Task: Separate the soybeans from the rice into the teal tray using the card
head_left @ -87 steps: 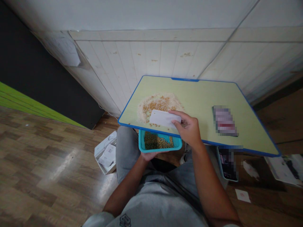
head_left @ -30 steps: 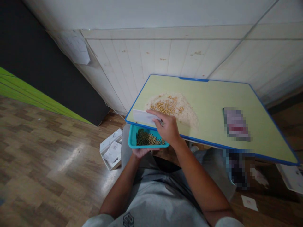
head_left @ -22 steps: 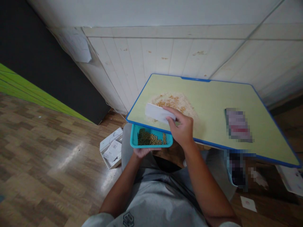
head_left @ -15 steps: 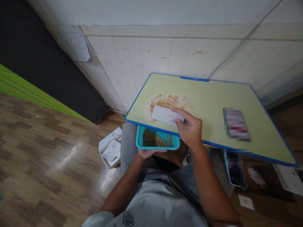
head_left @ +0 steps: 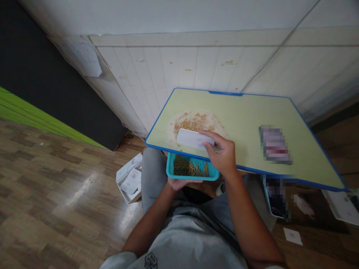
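Note:
My right hand (head_left: 221, 155) pinches a white rectangular card (head_left: 193, 139) at the near edge of a yellow-green table with a blue rim (head_left: 252, 112). The card stands against a pile of rice mixed with yellow beans (head_left: 195, 121) on the tabletop. My left hand (head_left: 178, 184) holds a teal tray (head_left: 171, 172) from below, just under the table's near edge. The tray holds beans (head_left: 190, 169), green ones at its left and yellow ones at its right.
A blurred flat packet (head_left: 274, 145) lies on the table's right part. An open white box (head_left: 129, 180) sits on the wooden floor at the left of my knee. A white panelled wall (head_left: 196, 63) stands behind the table. Papers (head_left: 340, 203) lie on the floor at the right.
The card and my right hand swept from the table's left corner rightward along the near edge. The tray in my left hand followed to the right beneath it.

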The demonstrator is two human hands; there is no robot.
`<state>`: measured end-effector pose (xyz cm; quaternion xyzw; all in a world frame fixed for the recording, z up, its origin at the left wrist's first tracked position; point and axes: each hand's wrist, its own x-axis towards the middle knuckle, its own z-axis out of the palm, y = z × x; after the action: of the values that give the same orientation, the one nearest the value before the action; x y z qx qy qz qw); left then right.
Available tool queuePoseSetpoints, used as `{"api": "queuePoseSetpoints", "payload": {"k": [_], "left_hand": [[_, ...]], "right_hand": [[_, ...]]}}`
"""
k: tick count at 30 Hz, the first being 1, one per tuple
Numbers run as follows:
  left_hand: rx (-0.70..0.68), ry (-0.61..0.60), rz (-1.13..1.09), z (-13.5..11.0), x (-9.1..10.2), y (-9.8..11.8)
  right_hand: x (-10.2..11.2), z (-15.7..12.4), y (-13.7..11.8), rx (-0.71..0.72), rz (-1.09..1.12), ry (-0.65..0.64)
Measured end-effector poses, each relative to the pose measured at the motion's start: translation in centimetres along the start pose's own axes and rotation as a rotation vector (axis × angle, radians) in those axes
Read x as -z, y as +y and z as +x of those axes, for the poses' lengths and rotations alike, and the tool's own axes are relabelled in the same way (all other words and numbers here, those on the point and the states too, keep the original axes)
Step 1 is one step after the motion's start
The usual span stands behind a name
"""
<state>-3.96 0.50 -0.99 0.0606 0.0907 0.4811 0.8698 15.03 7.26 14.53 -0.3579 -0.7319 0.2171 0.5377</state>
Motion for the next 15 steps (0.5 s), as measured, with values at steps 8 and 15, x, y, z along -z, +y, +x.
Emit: {"api": "queuePoseSetpoints", "payload": {"k": [8,15], "left_hand": [[-0.014,0.047,-0.001,-0.13,0.09,-0.17],[-0.013,0.011,0.079,-0.09,-0.09,-0.13]], "right_hand": [[0.6,-0.27,-0.06,0.015,0.029,-0.05],[0.75,-0.43,-0.18,0.025,0.035,-0.063]]}}
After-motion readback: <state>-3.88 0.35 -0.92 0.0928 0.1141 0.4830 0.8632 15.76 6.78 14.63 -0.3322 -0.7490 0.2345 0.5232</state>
